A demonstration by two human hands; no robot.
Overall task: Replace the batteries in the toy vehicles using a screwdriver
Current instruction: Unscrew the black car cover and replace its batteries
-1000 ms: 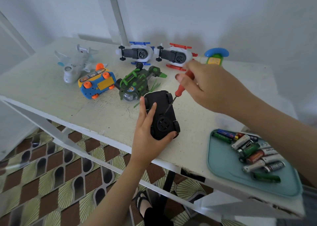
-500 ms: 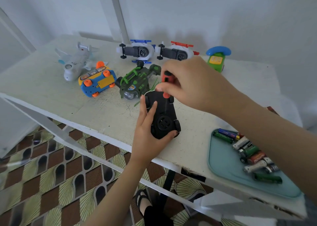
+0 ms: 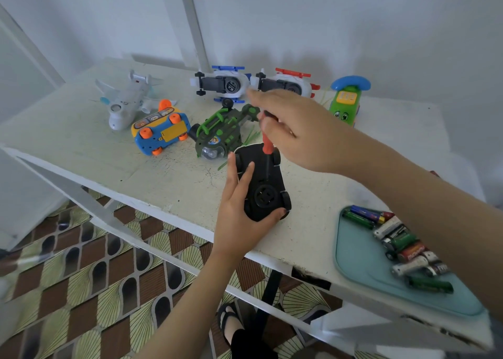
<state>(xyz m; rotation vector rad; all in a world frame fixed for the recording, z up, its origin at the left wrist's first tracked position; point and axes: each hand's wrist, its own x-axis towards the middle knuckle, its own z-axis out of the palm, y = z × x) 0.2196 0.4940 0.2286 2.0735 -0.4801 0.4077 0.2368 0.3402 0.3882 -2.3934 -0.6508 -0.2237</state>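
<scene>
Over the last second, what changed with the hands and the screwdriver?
The right hand moved left over the far end of the black toy car, swinging the red-handled screwdriver from a slant to near upright. Its tip stayed on the car's underside. Nothing was let go. The left hand holds the car as before. The other toys, the batteries and the tray did not move.

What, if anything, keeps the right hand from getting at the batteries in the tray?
Probably reachable, yes: the batteries lie uncovered in the tray, under that forearm. Only the screwdriver the right hand grips would need setting down first.
</scene>
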